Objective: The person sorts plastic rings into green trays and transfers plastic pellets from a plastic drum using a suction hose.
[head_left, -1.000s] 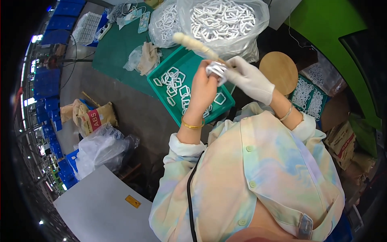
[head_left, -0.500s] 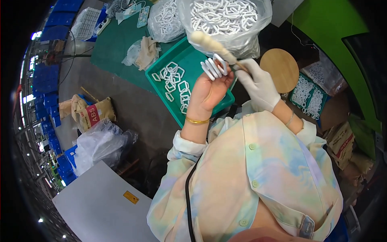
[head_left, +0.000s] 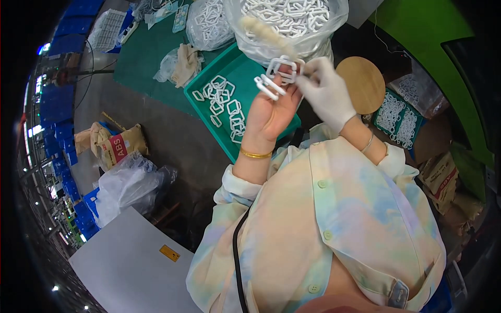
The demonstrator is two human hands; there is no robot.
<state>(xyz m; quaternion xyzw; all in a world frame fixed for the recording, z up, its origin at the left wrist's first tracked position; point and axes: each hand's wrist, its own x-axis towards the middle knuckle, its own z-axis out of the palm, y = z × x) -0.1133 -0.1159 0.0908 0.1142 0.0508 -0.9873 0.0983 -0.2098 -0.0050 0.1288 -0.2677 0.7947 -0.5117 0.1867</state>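
Fingers of the bare left hand [head_left: 270, 112] curl around a few white plastic frames [head_left: 272, 79], holding them at the fingertips with the palm turned up. The gloved right hand [head_left: 327, 94] meets them from the right, its fingertips pinching the topmost frame where the two hands touch. A pale stick [head_left: 267, 34] rises from the bundle up and to the left, across a clear bag [head_left: 292, 23] full of the same white frames. Below the hands lies a green tray [head_left: 209, 112] with loose frames scattered in it. A round wooden disc [head_left: 364, 84] sits just right of the glove, and another green tray of frames [head_left: 397, 117] lies beyond it. A gold bangle [head_left: 255, 154] rings the left wrist.
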